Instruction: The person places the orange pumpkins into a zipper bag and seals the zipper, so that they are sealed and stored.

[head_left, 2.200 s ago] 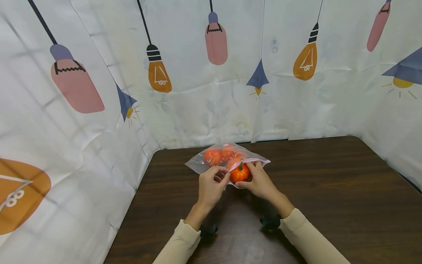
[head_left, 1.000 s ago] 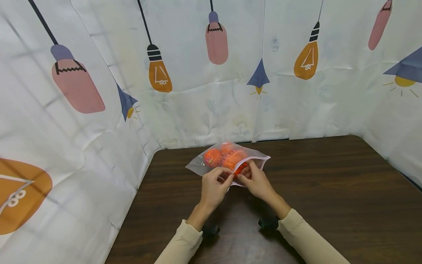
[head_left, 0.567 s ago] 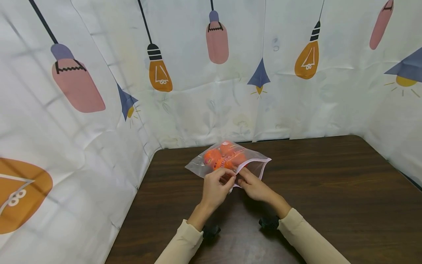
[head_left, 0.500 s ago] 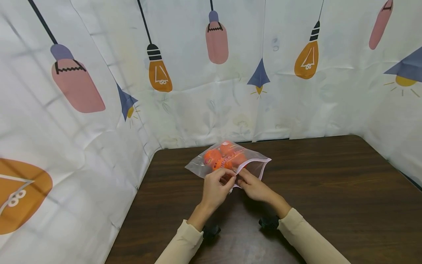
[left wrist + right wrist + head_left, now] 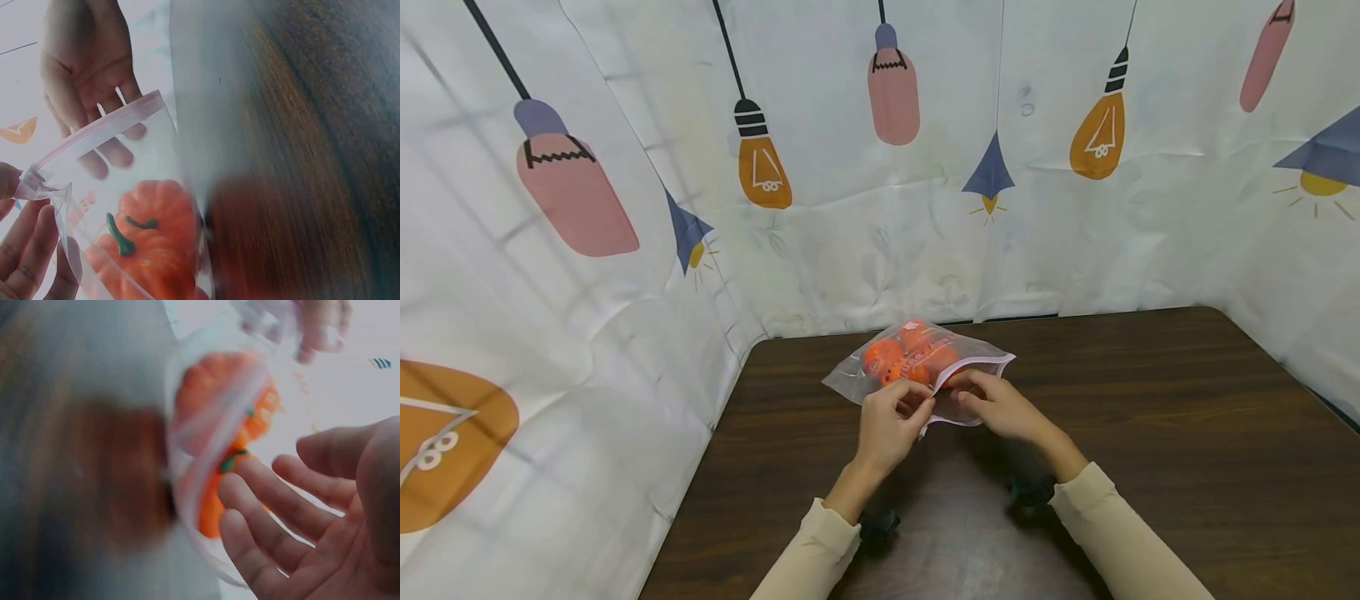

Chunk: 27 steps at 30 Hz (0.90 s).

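A clear zip bag with a pale pink rim lies on the dark table, its mouth spread toward the person. Inside sit several small orange toy pumpkins; two with green stems show up close in the left wrist view. The left hand pinches the bag's rim between thumb and fingers. At the mouth is the right hand, its fingers loosely extended with nothing held. In the left wrist view, those fingertips reach behind the clear film, above the pumpkins. The right wrist view is partly blurred.
The brown wood table extends widely to the right of the bag. Behind it hangs a white curtain printed with lamps and bulbs. Dark wrist devices sit under both forearms.
The right hand brought an orange pumpkin to the bag's mouth, pushed it inside and let go. It has since drawn back to the right. The left hand kept its pinch on the rim.
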Each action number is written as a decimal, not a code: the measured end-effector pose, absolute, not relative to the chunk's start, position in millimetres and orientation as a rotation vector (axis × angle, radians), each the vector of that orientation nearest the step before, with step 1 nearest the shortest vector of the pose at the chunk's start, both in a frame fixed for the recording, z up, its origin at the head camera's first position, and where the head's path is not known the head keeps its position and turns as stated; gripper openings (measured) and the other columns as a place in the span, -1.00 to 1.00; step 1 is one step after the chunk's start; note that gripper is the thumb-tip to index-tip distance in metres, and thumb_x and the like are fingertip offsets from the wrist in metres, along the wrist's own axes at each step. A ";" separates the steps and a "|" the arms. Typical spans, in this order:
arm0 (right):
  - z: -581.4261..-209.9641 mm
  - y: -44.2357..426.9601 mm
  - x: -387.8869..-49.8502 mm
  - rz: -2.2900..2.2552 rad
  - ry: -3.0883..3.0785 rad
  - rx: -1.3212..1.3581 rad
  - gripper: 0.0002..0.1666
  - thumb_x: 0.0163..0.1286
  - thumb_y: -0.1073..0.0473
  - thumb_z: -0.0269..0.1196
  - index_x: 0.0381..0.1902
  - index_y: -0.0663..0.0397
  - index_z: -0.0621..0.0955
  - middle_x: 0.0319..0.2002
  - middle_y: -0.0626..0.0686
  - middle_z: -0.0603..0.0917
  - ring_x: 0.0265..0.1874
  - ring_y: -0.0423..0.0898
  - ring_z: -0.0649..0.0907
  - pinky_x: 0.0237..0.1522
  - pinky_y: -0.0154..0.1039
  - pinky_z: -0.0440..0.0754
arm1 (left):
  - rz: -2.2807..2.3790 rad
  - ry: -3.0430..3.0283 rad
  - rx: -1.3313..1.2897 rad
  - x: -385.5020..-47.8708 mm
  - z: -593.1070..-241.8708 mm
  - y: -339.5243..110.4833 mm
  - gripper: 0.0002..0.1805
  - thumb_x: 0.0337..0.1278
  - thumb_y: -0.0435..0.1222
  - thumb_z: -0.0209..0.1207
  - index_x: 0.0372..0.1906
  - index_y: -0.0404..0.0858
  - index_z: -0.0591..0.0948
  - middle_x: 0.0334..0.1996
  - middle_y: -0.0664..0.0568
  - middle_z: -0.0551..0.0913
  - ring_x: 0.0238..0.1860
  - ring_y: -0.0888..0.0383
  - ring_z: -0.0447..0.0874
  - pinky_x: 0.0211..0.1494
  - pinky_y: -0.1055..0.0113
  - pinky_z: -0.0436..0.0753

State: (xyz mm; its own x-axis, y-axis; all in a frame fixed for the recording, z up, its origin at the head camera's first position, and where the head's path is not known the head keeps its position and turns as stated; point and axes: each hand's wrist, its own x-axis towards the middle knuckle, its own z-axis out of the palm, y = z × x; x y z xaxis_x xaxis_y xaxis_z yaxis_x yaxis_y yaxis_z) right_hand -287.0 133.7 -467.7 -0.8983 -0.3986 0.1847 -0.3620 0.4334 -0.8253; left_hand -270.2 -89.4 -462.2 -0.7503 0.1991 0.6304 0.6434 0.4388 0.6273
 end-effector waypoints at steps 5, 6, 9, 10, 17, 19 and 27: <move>-455.1 151.4 -288.4 -1.512 2.570 -0.680 -0.60 0.58 0.15 0.14 0.21 0.31 0.55 -0.03 0.25 0.71 -0.17 0.05 0.73 -0.13 -0.05 0.72 | -1.270 -2.239 -0.722 -270.7 -462.9 -90.8 -0.92 0.11 -0.32 0.43 -0.29 -0.15 0.75 -0.38 0.09 0.78 -0.46 0.27 0.68 -0.33 0.35 0.74; -453.3 155.3 -289.0 -1.505 2.572 -0.670 -0.60 0.58 0.14 0.13 0.22 0.31 0.55 -0.04 0.24 0.72 -0.18 0.04 0.73 -0.14 -0.04 0.72 | -1.265 -2.248 -0.729 -270.9 -463.2 -91.3 -0.91 0.11 -0.31 0.44 -0.28 -0.15 0.75 -0.38 0.09 0.78 -0.46 0.27 0.68 -0.33 0.35 0.74; -449.1 166.5 -290.6 -1.480 2.593 -0.626 -0.60 0.59 0.12 0.13 0.21 0.27 0.57 -0.07 0.25 0.73 -0.21 0.06 0.72 -0.20 -0.05 0.70 | -1.241 -2.298 -0.757 -271.1 -464.1 -92.4 -0.90 0.11 -0.31 0.44 -0.27 -0.14 0.74 -0.36 0.10 0.77 -0.44 0.25 0.71 -0.31 0.36 0.74; -448.4 169.8 -291.1 -1.472 2.603 -0.606 -0.60 0.59 0.11 0.12 0.21 0.25 0.58 -0.07 0.26 0.73 -0.22 0.07 0.72 -0.22 -0.08 0.69 | -1.225 -2.316 -0.771 -271.0 -464.4 -92.8 -0.89 0.11 -0.31 0.44 -0.26 -0.13 0.74 -0.35 0.10 0.77 -0.43 0.24 0.72 -0.31 0.35 0.74; -450.3 183.8 -294.3 -1.520 2.634 -0.492 -0.62 0.58 0.16 0.13 0.18 0.32 0.57 -0.09 0.34 0.72 -0.24 0.17 0.71 -0.25 -0.09 0.67 | -1.123 -2.447 -0.885 -269.5 -465.6 -92.8 -0.85 0.11 -0.27 0.44 -0.20 -0.09 0.75 -0.27 0.12 0.76 -0.32 0.22 0.76 -0.22 0.32 0.74; -452.0 185.4 -295.6 -1.543 2.636 -0.464 -0.61 0.57 0.19 0.13 0.18 0.37 0.56 -0.09 0.34 0.72 -0.23 0.19 0.72 -0.18 -0.01 0.70 | -1.111 -2.498 -0.905 -269.1 -465.3 -92.4 -0.82 0.11 -0.26 0.45 -0.17 -0.07 0.76 -0.23 0.15 0.75 -0.28 0.23 0.76 -0.18 0.31 0.73; -460.0 191.3 -300.0 -1.559 2.696 -0.344 -0.59 0.56 0.21 0.13 0.25 0.34 0.45 -0.07 0.39 0.66 -0.25 0.14 0.73 -0.30 -0.21 0.62 | -0.974 -2.648 -1.066 -266.6 -462.6 -89.1 -0.74 0.10 -0.20 0.45 -0.08 -0.05 0.74 -0.08 0.14 0.73 -0.08 0.12 0.68 0.03 0.30 0.66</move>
